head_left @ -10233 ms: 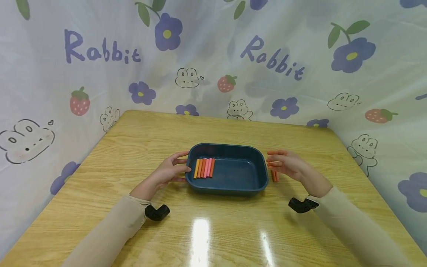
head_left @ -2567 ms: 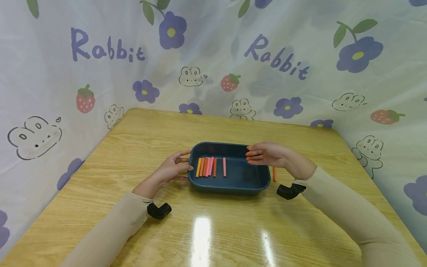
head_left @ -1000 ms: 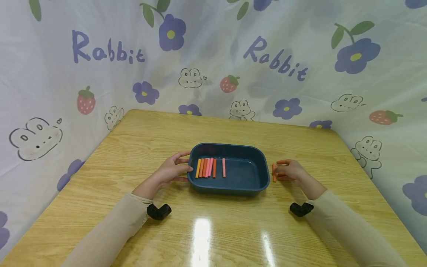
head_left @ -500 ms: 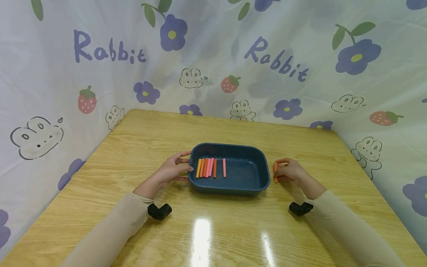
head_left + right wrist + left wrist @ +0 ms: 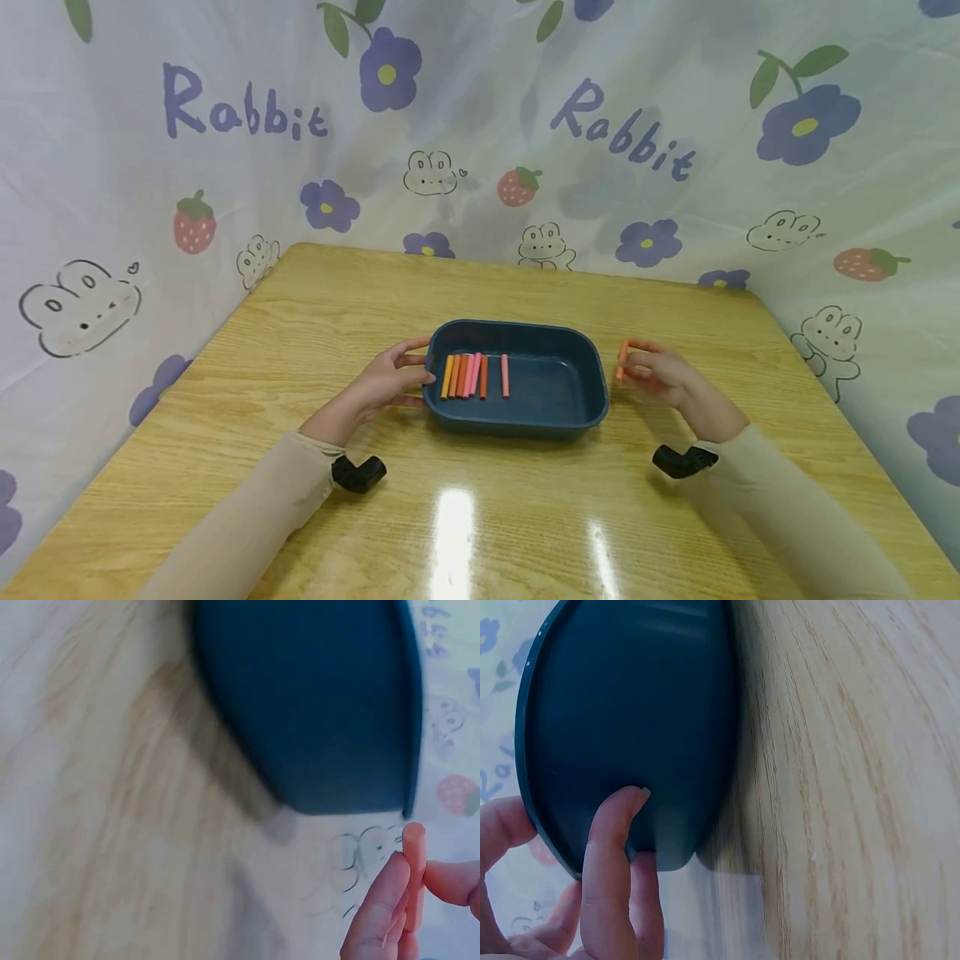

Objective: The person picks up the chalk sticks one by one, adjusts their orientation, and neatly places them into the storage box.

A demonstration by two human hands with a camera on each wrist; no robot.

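A dark blue oblong box (image 5: 555, 427) with rounded corners stands on the table. My left hand (image 5: 386, 377) holds the box's left end, fingers spread round it; the left wrist view shows a bent finger (image 5: 607, 855) against the outer wall. Inside, yellow, orange, red and pink chalk sticks (image 5: 463, 377) lie side by side at the left, with a pink chalk stick (image 5: 505, 377) apart to their right. My right hand (image 5: 660, 375) pinches an orange chalk stick (image 5: 414, 881) between thumb and fingers, raised just off the box's right end.
Wooden tabletop (image 5: 360, 550) surrounds the box, with light glare near the front. A white cloth (image 5: 480, 100) printed with rabbits, flowers and strawberries hangs behind and at the sides. Each wrist carries a black mount (image 5: 358, 475).
Two sticks lay right of the box at first. A pink one now lies inside it, and my right hand has picked the orange one up off the table. My left hand stays put.
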